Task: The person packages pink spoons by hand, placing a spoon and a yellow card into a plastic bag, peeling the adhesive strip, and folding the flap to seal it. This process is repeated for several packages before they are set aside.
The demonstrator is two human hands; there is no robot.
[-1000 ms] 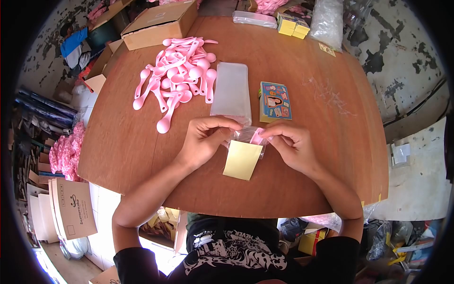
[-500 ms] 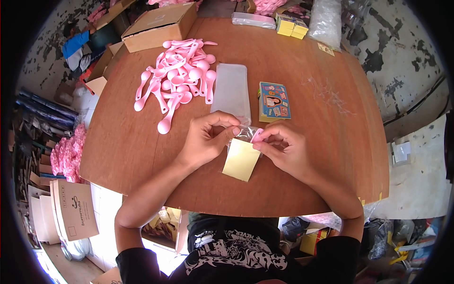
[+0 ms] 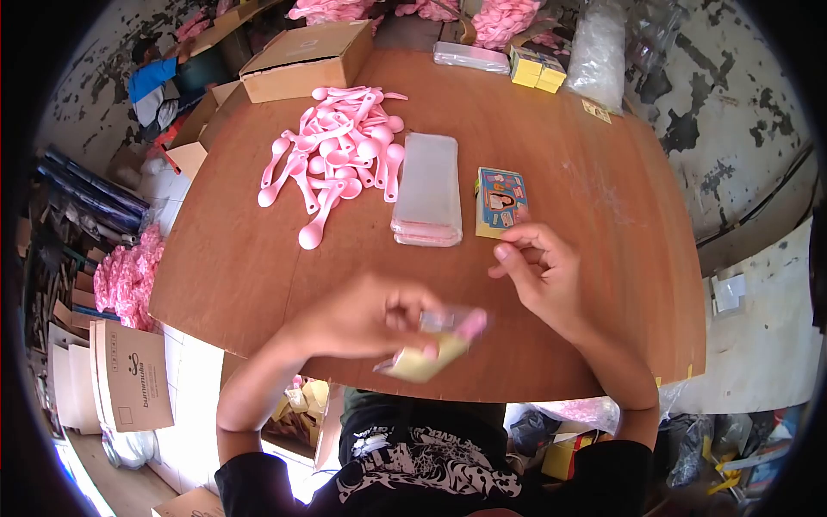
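My left hand (image 3: 366,319), smeared by motion, grips a clear plastic bag (image 3: 435,323) near the table's front edge. Inside the bag are a pale yellow card (image 3: 422,360) and something pink (image 3: 472,323), probably a measuring spoon. My right hand (image 3: 543,271) holds nothing; its thumb and forefinger are slightly apart, just below a stack of blue printed cards (image 3: 501,196). Left of the cards lies a stack of clear plastic bags (image 3: 429,181). Beyond my left hand spreads a pile of pink measuring spoons (image 3: 336,151).
A closed cardboard box (image 3: 306,60) stands at the table's far left. Along the far edge sit a clear plastic packet (image 3: 470,58), yellow card bundles (image 3: 537,69) and a plastic roll (image 3: 596,56). Another person (image 3: 157,82) is at the upper left.
My left hand has moved down and nearer with the bag. My right hand has let go of the bag's pink item and shifted right, toward the blue cards. The view has tilted slightly.
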